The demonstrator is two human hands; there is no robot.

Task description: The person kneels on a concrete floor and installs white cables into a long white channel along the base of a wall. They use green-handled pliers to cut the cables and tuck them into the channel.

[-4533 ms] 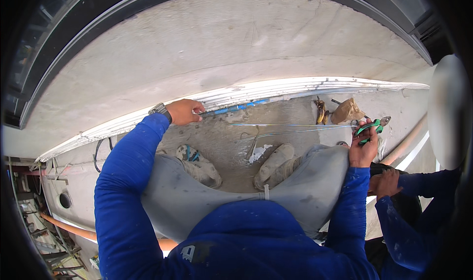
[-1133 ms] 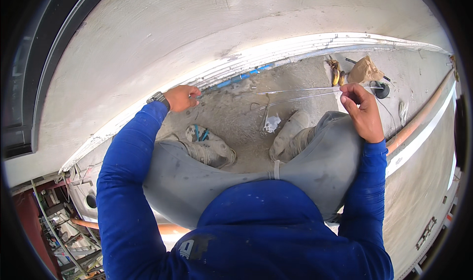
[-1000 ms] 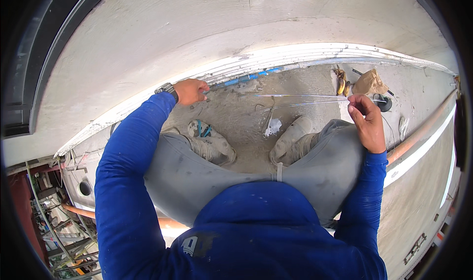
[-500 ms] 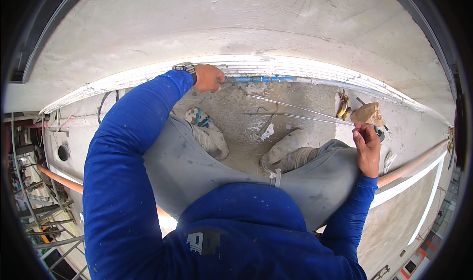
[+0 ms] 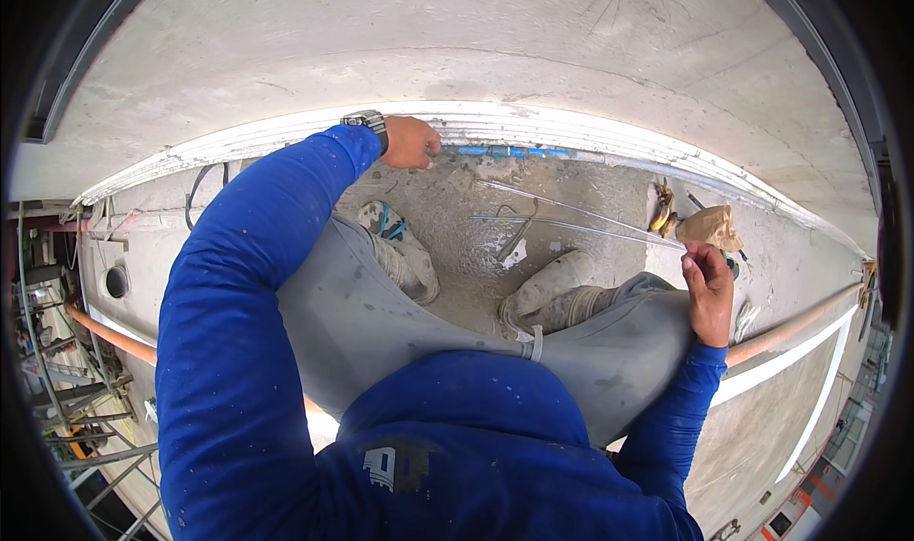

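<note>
My left hand [image 5: 411,143] reaches to the foot of the wall with its fingers curled down, beside a row of white pipes [image 5: 590,131]. A blue pipe [image 5: 505,151] runs along the floor edge just right of these fingers. Whether they grip anything is hidden from above. My right hand [image 5: 708,289], over my right knee, pinches the ends of two thin, shiny metal rods [image 5: 581,223]. From the pinch they spread leftward above the floor, their far ends apart.
A crumpled brown paper bag [image 5: 711,227] and yellow-handled pliers [image 5: 662,208] lie beyond my right hand. On the wet concrete between my feet is a bent wire piece [image 5: 519,231]. An orange pipe [image 5: 114,334] passes behind me. A round hole [image 5: 116,282] shows at left.
My left hand has shifted slightly to the right and up along the pipes. My right hand keeps its pinch on the rods, nearly still. The view has tilted a little.
</note>
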